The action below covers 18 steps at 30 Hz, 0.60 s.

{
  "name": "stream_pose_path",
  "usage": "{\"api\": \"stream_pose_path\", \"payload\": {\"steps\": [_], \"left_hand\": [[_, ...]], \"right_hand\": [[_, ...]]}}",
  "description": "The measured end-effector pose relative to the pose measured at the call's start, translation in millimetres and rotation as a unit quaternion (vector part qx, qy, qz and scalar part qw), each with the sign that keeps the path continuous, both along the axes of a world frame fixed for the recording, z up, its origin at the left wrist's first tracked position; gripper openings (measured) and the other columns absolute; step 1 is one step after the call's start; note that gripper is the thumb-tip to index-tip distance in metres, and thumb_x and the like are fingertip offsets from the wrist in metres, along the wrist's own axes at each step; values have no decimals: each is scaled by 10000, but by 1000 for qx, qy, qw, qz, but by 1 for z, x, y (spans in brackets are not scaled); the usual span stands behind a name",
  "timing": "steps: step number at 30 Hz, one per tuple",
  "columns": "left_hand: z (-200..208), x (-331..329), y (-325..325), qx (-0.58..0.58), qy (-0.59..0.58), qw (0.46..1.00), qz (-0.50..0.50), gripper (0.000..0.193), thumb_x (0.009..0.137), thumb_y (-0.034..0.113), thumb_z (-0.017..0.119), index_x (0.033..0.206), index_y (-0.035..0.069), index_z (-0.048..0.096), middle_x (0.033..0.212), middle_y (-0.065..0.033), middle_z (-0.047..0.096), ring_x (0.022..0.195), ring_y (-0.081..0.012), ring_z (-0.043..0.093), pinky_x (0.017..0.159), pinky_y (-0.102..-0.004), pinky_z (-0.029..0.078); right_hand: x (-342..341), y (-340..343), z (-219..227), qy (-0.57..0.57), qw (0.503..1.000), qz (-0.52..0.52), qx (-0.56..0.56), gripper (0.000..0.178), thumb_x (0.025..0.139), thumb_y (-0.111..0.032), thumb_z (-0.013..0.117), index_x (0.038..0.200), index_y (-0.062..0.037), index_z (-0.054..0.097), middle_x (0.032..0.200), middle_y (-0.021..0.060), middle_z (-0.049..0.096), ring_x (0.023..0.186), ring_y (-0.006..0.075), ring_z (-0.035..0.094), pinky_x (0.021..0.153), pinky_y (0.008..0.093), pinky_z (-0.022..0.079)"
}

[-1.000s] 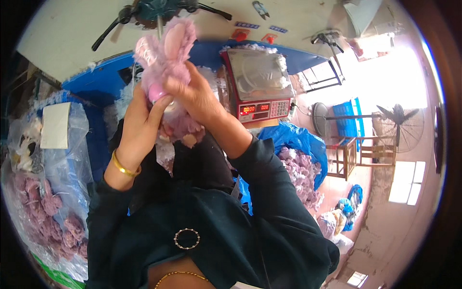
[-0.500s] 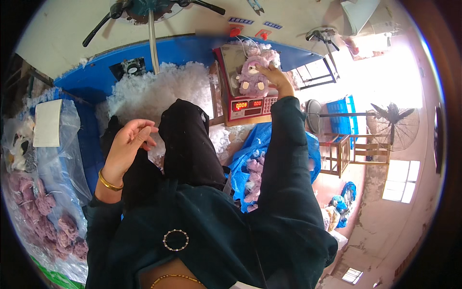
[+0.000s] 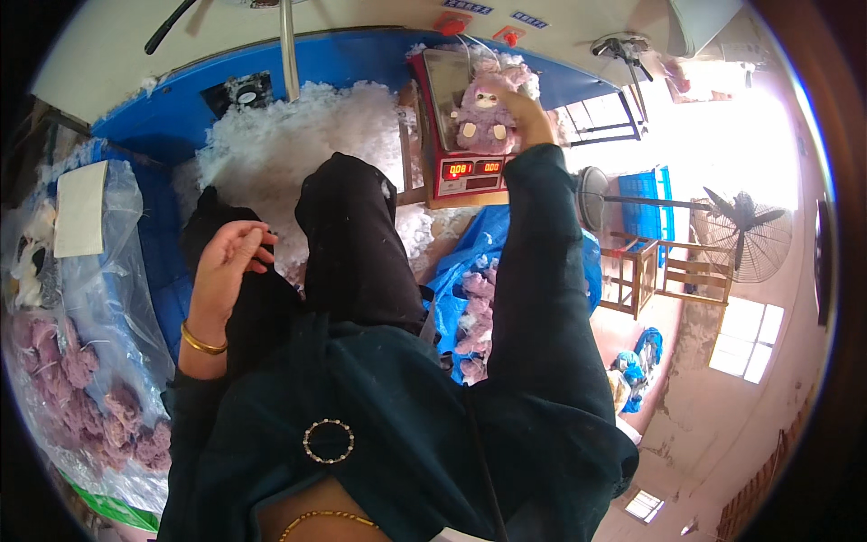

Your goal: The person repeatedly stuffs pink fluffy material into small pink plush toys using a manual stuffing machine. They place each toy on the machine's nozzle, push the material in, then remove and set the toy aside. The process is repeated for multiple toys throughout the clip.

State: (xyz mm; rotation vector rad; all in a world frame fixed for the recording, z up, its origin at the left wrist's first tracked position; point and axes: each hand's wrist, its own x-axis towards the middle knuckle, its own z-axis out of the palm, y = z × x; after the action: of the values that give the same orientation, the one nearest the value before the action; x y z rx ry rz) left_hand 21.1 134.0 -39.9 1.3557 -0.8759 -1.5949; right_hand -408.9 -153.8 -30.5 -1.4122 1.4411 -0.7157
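A lilac plush toy (image 3: 486,122) with a pale face and light foot pads sits upright on the metal plate of a red weighing scale (image 3: 465,187). My right hand (image 3: 527,116) is at the toy's right side, closed on it; the fingertips are hidden in the fur. Lit red digits show on the scale's front panel. Above my left thigh, my left hand (image 3: 226,260) hangs in the air, fingers loosely bent and nothing in them. A gold bangle circles that wrist.
White stuffing (image 3: 298,135) is heaped beyond my knees, below a blue-edged table (image 3: 343,56). Lilac plush skins lie in a blue bag (image 3: 442,294) beside my right leg and on clear plastic (image 3: 122,307) at left. A standing fan (image 3: 741,230) and wooden chair (image 3: 639,285) are at right.
The view has tipped, so the table and scale appear higher. My right hand has shifted from the toy's face to its side. The scale's digits have changed. My left hand's fingers have drawn closer together.
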Motion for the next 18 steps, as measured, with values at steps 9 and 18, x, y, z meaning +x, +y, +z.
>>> {"api": "stream_pose_path", "payload": {"steps": [9,18], "left_hand": [[6,-29,6,-127,-24,991,-30,652,736,202,794,1265,0,471,1211,-152,542,1080,-233,554,912,-354,471],[44,-43,-79,-247,172,944,134,279,825,20,665,1082,10,556,981,-49,646,900,-121,617,802,-264,500]], "right_hand": [[183,155,55,-47,934,343,-91,832,493,-279,874,1219,-45,542,1125,134,633,1085,250,587,942,373,441],[276,106,59,-145,957,85,-238,667,662,-268,792,1156,78,507,1040,184,646,958,235,636,826,340,499]]}}
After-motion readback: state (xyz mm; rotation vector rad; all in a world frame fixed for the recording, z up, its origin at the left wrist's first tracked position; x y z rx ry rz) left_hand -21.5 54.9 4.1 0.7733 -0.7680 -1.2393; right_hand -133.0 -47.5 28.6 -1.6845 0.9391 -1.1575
